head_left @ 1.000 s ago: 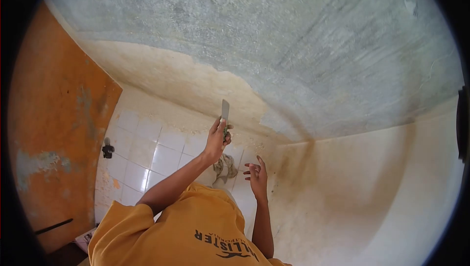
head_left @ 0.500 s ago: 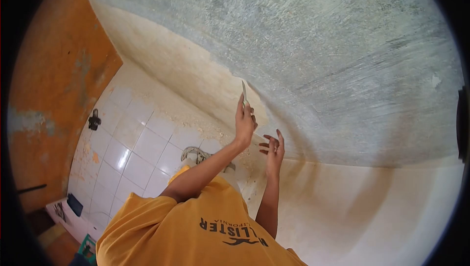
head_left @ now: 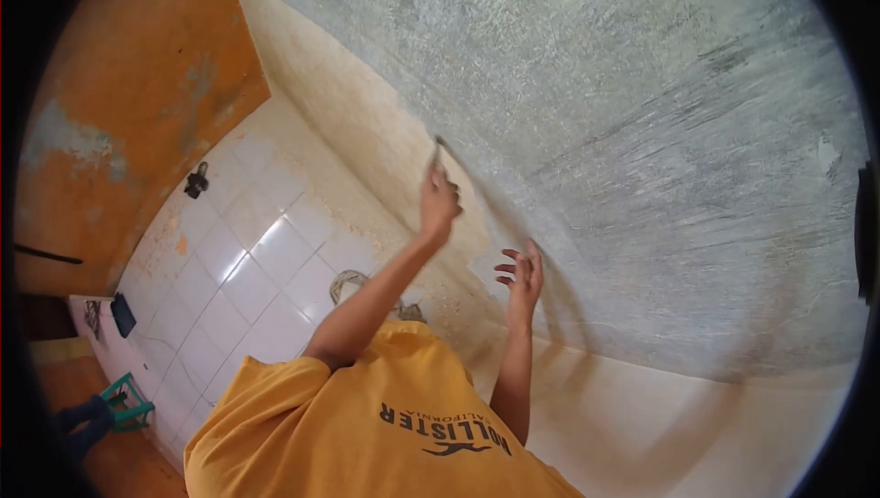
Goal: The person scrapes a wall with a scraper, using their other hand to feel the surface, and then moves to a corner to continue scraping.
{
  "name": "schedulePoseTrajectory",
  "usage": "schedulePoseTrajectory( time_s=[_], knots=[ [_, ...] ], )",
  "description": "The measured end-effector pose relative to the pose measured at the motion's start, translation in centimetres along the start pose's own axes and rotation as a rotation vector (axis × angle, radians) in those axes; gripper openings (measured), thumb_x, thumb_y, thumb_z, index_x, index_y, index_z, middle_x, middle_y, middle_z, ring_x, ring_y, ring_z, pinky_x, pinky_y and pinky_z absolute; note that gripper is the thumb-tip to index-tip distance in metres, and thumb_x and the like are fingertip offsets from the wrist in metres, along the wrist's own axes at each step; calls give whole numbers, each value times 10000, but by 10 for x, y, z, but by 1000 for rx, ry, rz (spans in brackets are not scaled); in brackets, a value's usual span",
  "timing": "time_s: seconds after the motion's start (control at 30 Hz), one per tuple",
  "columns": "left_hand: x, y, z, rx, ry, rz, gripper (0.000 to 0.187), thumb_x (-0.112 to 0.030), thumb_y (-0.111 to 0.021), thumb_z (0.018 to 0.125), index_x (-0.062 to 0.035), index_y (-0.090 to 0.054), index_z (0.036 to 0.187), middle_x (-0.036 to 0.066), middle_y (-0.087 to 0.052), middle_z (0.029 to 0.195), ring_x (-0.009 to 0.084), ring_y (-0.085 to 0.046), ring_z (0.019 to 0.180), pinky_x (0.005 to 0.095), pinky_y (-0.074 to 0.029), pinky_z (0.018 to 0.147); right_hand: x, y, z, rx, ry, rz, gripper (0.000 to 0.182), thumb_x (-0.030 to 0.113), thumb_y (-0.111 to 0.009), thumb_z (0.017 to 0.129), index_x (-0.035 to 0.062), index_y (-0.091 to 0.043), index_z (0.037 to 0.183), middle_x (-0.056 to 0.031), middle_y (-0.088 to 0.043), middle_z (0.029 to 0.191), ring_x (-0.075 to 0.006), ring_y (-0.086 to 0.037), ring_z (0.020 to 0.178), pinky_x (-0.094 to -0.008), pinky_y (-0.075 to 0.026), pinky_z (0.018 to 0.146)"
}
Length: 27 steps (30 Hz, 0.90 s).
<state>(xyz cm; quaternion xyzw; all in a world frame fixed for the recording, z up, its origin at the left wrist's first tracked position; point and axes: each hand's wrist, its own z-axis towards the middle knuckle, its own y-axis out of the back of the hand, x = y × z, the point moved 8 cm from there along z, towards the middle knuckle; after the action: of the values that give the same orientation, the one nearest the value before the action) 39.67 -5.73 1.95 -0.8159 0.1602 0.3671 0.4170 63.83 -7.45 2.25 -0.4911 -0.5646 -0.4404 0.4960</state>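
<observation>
My left hand (head_left: 440, 207) is closed around a scraper (head_left: 439, 143), its thin, narrow blade pointing away from me. The blade's tip is right at the border between the cream band (head_left: 357, 85) and the grey, scratched part of the wall (head_left: 596, 104). Most of the handle is hidden inside my fingers. To the right and nearer my body, my right hand (head_left: 522, 278) holds nothing, with its fingers spread and partly bent close to the wall surface. A shadow falls on the wall beside it.
Pale flakes lie on the white tiled floor (head_left: 261, 287) along the wall's foot and around my shoe (head_left: 346, 283). An orange wall (head_left: 137, 67) meets this wall at the left. A black object (head_left: 196, 181) lies on the tiles. A green stool (head_left: 134, 414) stands at lower left, beside someone's leg (head_left: 81, 426).
My left hand has moved slightly left with the scraper, whose blade now appears darker and tilted left. My right hand stays spread near the wall. The view has shifted, showing more of the stool.
</observation>
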Motion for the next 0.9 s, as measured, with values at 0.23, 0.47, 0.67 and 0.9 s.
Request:
schedulePoseTrajectory(
  time_s=[0.23,0.47,0.67,0.9],
  knots=[
    [7,-6,-19,144,57,21,520,-358,-425,1076,-213,-306,1562,-47,-354,691,71,-357,563,211,-327,474,6,44,-4,-118,10,25,409,278,-502,1041,59,-516,1386,-76,-673,1056,-116,-632,773,-248,-490,620],
    [15,-3,-20,-68,1,138,539,-392,-451,1070,-242,-306,1567,-47,-364,696,56,-338,561,216,-312,471,19,30,0,-62,46,28,429,296,-518,1036,33,-515,1375,-88,-678,1027,-117,-624,740,-243,-483,621],
    [15,-16,-37,70,26,197,518,-343,-431,1082,-231,-298,1570,-57,-331,687,51,-308,549,200,-269,465,24,8,9,-47,48,108,440,316,-530,1034,32,-517,1370,-76,-665,1014,-118,-618,754,-241,-483,630],
    [9,-15,-32,62,55,190,527,-324,-426,1086,-226,-272,1580,-62,-313,687,50,-296,555,201,-264,478,31,-11,9,-60,62,136,399,283,-525,1032,44,-546,1351,-57,-662,1009,-104,-605,751,-239,-471,626]
  ],
)
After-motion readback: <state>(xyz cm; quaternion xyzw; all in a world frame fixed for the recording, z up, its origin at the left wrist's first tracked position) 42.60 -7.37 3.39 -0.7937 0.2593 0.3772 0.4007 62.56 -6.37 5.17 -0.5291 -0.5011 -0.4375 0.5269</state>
